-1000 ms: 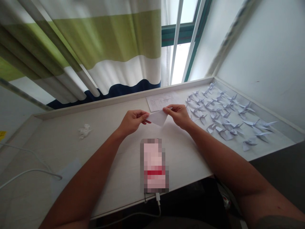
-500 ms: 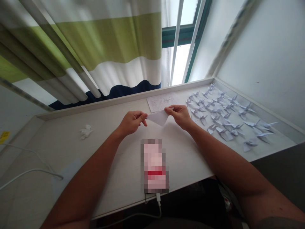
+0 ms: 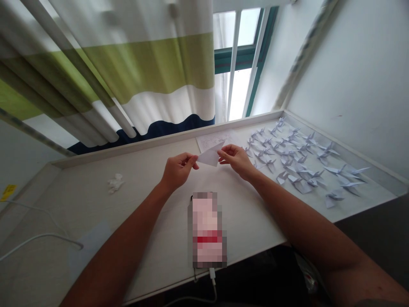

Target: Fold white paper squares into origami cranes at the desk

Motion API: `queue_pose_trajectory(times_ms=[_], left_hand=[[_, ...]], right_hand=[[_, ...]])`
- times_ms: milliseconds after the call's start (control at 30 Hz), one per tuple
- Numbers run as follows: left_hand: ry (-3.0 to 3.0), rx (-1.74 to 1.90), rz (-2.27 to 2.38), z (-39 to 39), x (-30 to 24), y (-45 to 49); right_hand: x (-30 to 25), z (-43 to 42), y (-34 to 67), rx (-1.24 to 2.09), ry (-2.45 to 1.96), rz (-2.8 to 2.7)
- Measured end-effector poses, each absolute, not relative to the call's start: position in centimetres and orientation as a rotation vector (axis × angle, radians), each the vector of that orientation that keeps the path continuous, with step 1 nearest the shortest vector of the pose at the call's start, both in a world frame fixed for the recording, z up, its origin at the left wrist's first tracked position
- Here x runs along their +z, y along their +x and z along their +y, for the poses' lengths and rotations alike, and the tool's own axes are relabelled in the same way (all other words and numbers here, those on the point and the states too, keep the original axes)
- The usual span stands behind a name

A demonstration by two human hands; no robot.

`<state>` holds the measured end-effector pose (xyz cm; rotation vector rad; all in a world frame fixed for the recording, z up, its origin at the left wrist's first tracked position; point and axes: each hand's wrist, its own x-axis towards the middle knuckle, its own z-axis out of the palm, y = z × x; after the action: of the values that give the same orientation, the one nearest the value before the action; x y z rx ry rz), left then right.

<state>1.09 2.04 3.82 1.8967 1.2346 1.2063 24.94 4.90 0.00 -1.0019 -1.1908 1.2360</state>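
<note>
A small folded piece of white paper [image 3: 210, 157] is held up above the desk between my hands. My left hand [image 3: 178, 171] pinches its left corner between thumb and fingers. On the right edge, my right hand [image 3: 237, 161] grips the paper with its fingertips, and the pointed upper corner rises free above them. Many folded white paper cranes [image 3: 294, 155] lie spread over the desk to the right of my right hand. Behind the held paper is a flat sheet with faint print [image 3: 209, 140].
A phone [image 3: 207, 230], its screen blurred out, lies at the desk's front edge with a white charging cable [image 3: 212, 277] plugged in. Crumpled tissue [image 3: 115, 183] sits on the left. Another cable [image 3: 41, 239] and a pale sheet [image 3: 91, 245] are at the far left. A raised rim [image 3: 153, 147] borders the desk.
My right fingers have shifted from the paper's upper corner to lower on its right edge, leaving that corner exposed. The paper's angle has changed slightly, and the camera view has tilted a little upward.
</note>
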Motion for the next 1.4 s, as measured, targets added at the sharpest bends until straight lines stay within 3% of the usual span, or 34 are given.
queue_pose_trajectory(times_ms=[267,500,867,1067,1400], left_hand=[[1.671,1.124,1.118,2.4,3.7,1.4],[1.161,0.836,0.943,2.6,3.1,2.2],[1.031,1.091,0.996,2.6,3.0,2.5],[0.984,1.154,0.956,2.7,3.1,2.6],[1.340,1.207,0.964,2.8,3.2,1.7]], right_hand=[[1.0,4.5,24.8,1.263,-0.829,-1.172],[1.1,3.3,24.1,1.513,-0.732,-1.314],[0.9,3.9,24.6,1.294,-0.886,-1.170],[1.3,3.7,24.8,1.384,-0.783,-1.297],[0.7,4.4,24.9,1.255,-0.805,-1.217]])
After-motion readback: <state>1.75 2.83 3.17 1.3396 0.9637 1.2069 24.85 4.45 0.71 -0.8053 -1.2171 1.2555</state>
